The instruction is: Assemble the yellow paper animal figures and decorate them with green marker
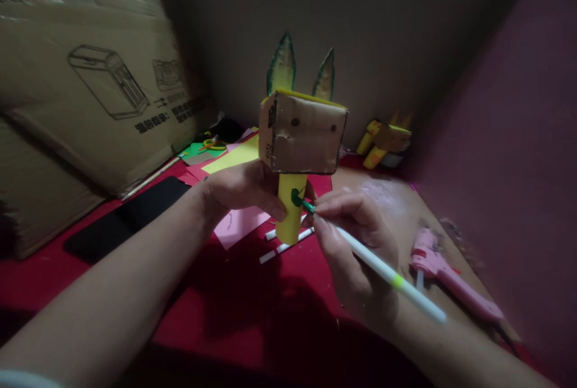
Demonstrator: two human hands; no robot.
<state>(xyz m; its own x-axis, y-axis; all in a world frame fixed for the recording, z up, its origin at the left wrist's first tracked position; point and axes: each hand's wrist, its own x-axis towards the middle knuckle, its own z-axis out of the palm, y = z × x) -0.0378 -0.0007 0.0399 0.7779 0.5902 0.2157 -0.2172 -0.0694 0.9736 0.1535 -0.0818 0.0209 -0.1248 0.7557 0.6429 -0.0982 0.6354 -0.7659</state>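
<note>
A cardboard animal figure with a box-shaped head, two dot marks and two green-edged pointed ears is held up in the middle. My left hand is closed on it from the left, thumb against the yellow paper tube below the head. In my right hand is a white marker pen with a green tip, gripped between thumb and fingers. Its tip touches the tube at a dark green patch. White marker pens lie on the red table behind the tube.
A pink glue gun rests on a brown board at right. Behind it stands another yellow cardboard figure. On the left are a black flat device, coloured paper, scissors and a large cardboard box.
</note>
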